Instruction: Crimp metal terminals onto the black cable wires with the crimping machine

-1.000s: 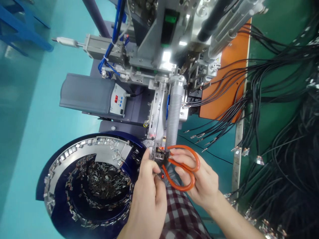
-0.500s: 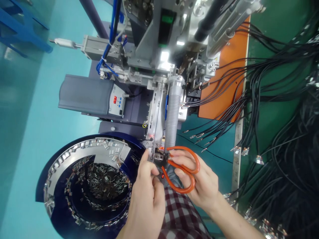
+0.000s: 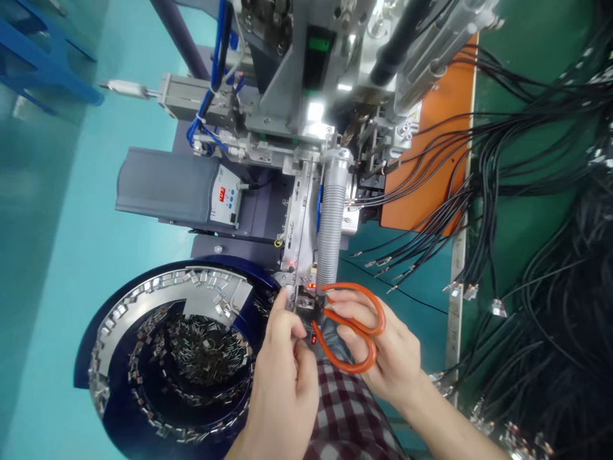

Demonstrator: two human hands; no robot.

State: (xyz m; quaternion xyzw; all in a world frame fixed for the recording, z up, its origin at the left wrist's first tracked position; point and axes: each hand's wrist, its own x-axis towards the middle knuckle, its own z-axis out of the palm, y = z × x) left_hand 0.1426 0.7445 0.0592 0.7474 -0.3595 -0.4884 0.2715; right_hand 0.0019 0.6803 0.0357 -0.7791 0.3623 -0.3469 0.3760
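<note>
Scissors (image 3: 381, 318): held near the centre, just beside the near end of the grey hose (image 3: 330, 230); the blades cannot be clearly made out.
Right hand (image 3: 397, 351): closed around the orange handle loops.
Left hand (image 3: 287, 377): set apart from the right, index finger pointed at the near end of the metal rail (image 3: 299, 223); whether anything is pinched cannot be told.
Bowl (image 3: 82, 367): seen near left, strewn with small metal parts.
Cables (image 3: 483, 169): bunched at right.

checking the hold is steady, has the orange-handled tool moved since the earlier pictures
No, not noticeably: the orange-handled tool stays about where it was, low on the picture's right of the metal track.
</note>
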